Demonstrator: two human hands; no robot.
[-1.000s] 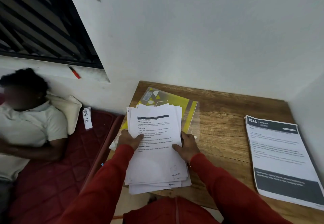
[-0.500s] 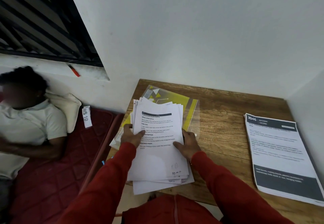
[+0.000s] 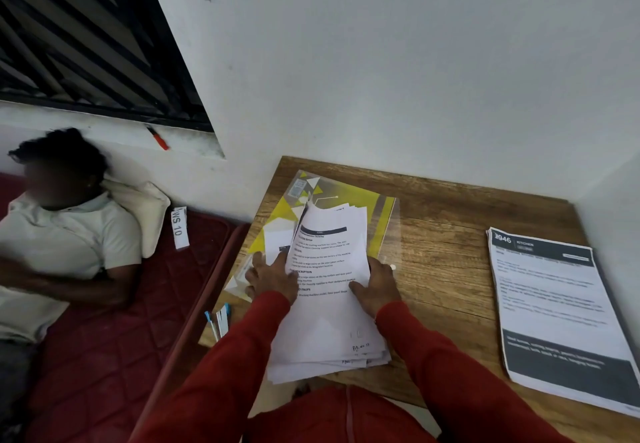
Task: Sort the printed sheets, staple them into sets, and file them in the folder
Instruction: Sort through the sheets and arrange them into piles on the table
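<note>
Both hands sit at the lower middle of the frame, on either side of a loose stack of printed sheets (image 3: 329, 290). The left hand (image 3: 272, 278) lies on the stack's left edge with its fingers spread and fairly straight, some of them reaching onto the folder beneath. The right hand (image 3: 377, 285) grips the stack's right edge, thumb on the top page and fingers curled behind it. The sheets are fanned unevenly, their far ends lifted and bowed above the yellow and grey folder (image 3: 346, 200), which lies flat on the wooden table (image 3: 450, 234) under a clear cover. The stack's near end hangs over the table's front edge, toward the red sleeves.

At the right of the frame a second pile of printed pages (image 3: 554, 304) with dark header and footer bands lies flat on the table, well apart from the hands. Near the table's left edge, lower left of the stack, lie two blue-capped pens (image 3: 218, 321).

At the left of the frame a person in a pale shirt (image 3: 69, 241) lies on a red mattress (image 3: 121, 356) with a pillow (image 3: 145, 207), beside a white tag (image 3: 180, 227) marked "WS 10". A barred window (image 3: 86, 37) fills the upper left.
</note>
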